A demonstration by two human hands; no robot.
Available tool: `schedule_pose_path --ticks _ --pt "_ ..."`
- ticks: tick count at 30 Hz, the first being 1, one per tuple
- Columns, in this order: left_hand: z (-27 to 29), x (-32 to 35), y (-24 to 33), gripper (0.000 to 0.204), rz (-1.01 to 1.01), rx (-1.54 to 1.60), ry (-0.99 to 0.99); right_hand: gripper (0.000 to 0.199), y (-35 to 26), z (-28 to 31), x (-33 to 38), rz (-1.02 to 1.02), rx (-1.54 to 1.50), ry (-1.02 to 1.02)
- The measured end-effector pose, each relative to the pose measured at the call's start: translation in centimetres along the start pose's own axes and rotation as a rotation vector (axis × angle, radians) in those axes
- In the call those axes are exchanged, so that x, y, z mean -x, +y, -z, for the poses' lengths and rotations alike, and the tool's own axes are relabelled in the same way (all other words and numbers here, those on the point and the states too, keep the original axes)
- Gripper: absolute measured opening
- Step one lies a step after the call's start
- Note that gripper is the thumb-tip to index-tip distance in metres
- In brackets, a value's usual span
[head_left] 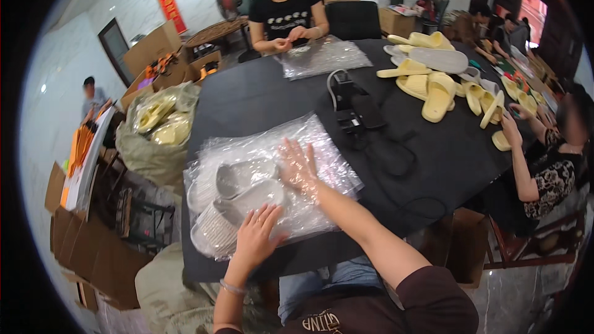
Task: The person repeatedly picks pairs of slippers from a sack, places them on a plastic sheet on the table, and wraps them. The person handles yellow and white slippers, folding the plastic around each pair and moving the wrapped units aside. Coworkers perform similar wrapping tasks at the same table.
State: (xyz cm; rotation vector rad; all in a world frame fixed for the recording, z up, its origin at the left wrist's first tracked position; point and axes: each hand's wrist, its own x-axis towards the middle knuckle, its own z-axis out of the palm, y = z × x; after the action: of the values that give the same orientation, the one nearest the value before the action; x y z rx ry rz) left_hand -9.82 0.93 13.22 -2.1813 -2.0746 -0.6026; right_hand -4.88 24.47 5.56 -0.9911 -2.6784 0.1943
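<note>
A pair of pale grey slippers (241, 201) lies inside a clear plastic bag (309, 213) on the black-covered table in front of me. The slippers rest side by side, with their ribbed straps toward the left. My left hand (260, 235) touches the near edge of the bag by the nearer slipper, fingers stretched out. My right hand (299, 168) is spread flat beside the far slipper's end. Shiny film shows over its fingers, but I cannot tell whether it is inside the bag. More clear bags lie beneath.
A black device with a cable (356, 108) stands mid-table. Yellow and grey slippers (439, 89) are heaped at the right. Across sits a person (288, 15) with clear bags (328, 59); another person (529, 173) works at the right. A sack of yellow slippers (158, 142) stands left.
</note>
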Motion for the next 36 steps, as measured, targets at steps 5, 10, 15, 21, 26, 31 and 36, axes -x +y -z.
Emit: schedule_pose_path --ticks 5,10,15,21,26,31,36 --pt "-0.1 0.2 0.7 0.054 0.153 0.063 0.181 0.056 0.5 -1.9 -1.0 -0.055 0.005 0.094" --pt "-2.5 2.0 -1.1 0.035 0.22 0.069 0.187 0.051 2.6 -3.8 -2.5 -0.245 -0.536 -0.034" --pt "-4.0 2.4 -2.0 0.041 0.208 0.068 0.257 0.032 8.0 -1.7 -4.7 -0.069 -0.879 -0.018" --pt "-0.5 3.4 -0.1 0.037 0.163 0.123 0.276 0.019 6.8 11.7 2.0 0.153 -0.386 0.012" --pt "0.9 5.6 -2.1 0.039 0.473 -0.011 0.63 0.014 4.8 9.9 5.3 0.519 -0.36 -0.035" --pt "1.2 7.6 -6.8 0.045 0.706 -0.007 0.465 0.021 2.1 6.6 2.6 0.823 -0.258 0.092" --pt "0.3 8.0 -7.7 0.05 0.666 -0.022 0.286 0.023 0.2 1.5 -2.5 0.558 -0.426 -0.054"
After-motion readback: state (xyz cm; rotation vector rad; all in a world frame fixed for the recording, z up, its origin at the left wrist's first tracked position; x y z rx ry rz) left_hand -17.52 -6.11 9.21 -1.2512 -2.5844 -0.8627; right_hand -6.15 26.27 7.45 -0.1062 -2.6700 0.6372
